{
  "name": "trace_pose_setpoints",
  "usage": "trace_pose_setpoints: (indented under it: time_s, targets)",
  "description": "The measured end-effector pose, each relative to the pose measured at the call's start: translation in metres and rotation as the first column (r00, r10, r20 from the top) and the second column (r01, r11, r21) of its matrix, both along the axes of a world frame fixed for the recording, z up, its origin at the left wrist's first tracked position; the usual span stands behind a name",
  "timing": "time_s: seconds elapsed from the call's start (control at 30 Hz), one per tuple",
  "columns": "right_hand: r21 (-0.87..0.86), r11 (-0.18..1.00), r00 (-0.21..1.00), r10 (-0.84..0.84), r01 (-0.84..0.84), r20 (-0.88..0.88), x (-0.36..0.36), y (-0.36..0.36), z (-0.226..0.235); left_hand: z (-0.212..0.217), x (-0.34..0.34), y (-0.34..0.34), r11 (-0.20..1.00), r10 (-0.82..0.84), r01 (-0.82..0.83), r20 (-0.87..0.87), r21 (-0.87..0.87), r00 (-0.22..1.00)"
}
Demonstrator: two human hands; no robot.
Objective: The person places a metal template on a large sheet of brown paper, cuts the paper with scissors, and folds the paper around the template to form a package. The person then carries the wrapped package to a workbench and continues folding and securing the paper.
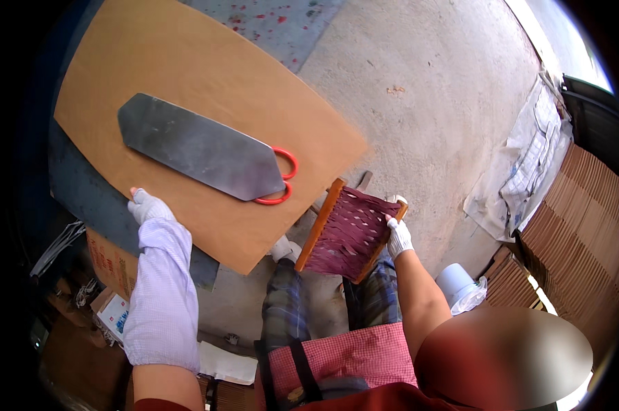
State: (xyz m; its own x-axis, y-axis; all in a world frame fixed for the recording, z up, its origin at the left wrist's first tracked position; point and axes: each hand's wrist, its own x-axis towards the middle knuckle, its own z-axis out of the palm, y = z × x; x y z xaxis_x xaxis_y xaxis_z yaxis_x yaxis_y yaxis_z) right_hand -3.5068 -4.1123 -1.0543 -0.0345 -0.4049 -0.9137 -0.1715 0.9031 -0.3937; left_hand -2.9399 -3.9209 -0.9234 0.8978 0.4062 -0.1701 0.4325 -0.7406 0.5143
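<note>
A large brown paper or card sheet point(207, 61) lies over a blue-grey work surface point(83, 175) on the left. On the sheet rests a long grey metal plate point(200, 147) with pointed ends. Red-handled scissors point(286, 164) stick out from under its right end; their blades are hidden. Along the sheet's near left edge, my left hand point(150, 205), in a white fingerless glove and pale sleeve, has its fingers closed at the rim. My right hand point(399, 237), also gloved, grips the wooden side rail of a low stool point(350, 233) with a woven maroon seat, tilted before my legs.
Stacks of flat cardboard point(573, 212) line the right side, near a crumpled white sheet point(532, 161). A pale bucket point(459, 284) stands by my right arm. Boxes point(111, 264) sit at lower left. Concrete floor point(426, 82) spreads beyond the stool.
</note>
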Motion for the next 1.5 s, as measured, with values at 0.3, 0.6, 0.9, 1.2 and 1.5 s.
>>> trace_pose_setpoints:
  time_s: [0.3,0.6,0.9,1.2,1.5]
  targets:
    - [-0.215,0.975,0.997,-0.058,0.048,-0.042,0.026,-0.143,-0.003,-0.027,0.024,0.036,0.993,-0.071,0.063,0.071,0.102,0.995]
    - [0.205,0.410,0.086,0.587,-0.889,-0.805,0.072,-0.273,0.058,-0.009,0.012,0.022,0.992,0.000,-0.009,0.072,0.125,0.997]
    - [-0.104,-0.004,0.058,0.806,-0.995,-0.589,0.354,-0.168,0.218,0.010,-0.006,-0.001,0.991,0.120,-0.106,-0.195,0.078,0.973]
    - [-0.127,0.243,0.270,0.758,-0.962,-0.594,0.428,-0.135,0.143,0.029,0.006,-0.011,0.983,0.170,-0.133,-0.362,0.125,0.917]
    - [-0.029,0.165,0.155,0.832,-0.986,-0.533,0.448,-0.139,0.166,0.029,0.006,-0.010,0.977,0.176,-0.106,-0.425,0.183,0.888]
